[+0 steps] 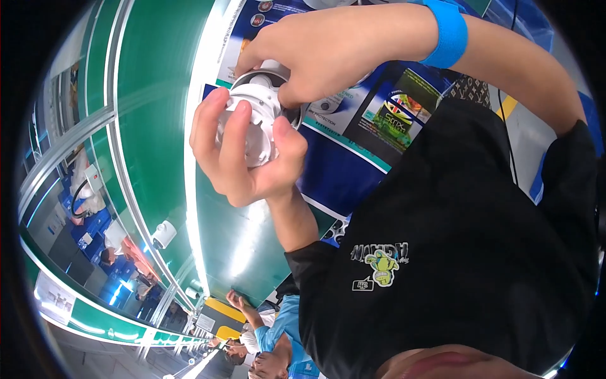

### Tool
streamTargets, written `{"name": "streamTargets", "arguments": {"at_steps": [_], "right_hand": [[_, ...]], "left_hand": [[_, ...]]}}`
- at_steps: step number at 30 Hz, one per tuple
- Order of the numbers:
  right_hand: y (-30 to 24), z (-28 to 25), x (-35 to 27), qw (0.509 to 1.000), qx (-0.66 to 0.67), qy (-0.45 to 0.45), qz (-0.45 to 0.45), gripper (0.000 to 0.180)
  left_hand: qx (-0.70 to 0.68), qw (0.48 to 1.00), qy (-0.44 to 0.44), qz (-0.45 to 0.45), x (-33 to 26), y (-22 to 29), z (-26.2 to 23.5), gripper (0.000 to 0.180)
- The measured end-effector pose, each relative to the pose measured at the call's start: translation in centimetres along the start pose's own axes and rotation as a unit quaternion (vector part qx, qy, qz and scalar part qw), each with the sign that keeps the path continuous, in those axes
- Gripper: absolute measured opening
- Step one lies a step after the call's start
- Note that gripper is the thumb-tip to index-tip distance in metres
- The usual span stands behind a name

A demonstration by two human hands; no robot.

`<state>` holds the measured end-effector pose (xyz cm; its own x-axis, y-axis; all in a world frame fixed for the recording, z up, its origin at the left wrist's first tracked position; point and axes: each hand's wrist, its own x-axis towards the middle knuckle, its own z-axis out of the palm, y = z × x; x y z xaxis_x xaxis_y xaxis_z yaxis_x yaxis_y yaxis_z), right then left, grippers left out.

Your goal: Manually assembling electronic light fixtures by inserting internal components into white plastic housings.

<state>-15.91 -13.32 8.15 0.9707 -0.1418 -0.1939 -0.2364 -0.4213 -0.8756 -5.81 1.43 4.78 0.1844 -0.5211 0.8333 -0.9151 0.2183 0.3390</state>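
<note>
Both my hands are at a white round housing, with ridges and small holes on its face and a dark, shiny rim behind. It is held up in front of my chest. My left hand curls its fingers and thumb around the white face. My right hand, with a blue wristband, reaches over from the right and grips the rim side. Its fingertips are partly hidden behind the part. Printed blue and dark sheets or boxes with product pictures lie beneath my hands.
A green worktop extends along the left, with a bright strip of light reflected on it. Metal frame rails and a mounted white camera stand beyond. A co-worker in a blue shirt sits at the lower edge, one hand over the worktop near yellow bins.
</note>
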Motion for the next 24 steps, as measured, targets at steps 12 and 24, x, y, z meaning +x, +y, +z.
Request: {"name": "streamTargets", "arguments": {"at_steps": [12,24], "right_hand": [[3.6,1.5,-1.7,0.989,0.074,0.029,-0.123,0.072],[6.1,4.6,0.6,0.944,0.070,0.142,-0.288,0.075]], "left_hand": [[-0.062,0.996,-0.040,0.043,1.1,-0.9,1.2,0.034],[-0.137,0.976,-0.100,0.140,1.8,-1.6,0.6,0.033]]}}
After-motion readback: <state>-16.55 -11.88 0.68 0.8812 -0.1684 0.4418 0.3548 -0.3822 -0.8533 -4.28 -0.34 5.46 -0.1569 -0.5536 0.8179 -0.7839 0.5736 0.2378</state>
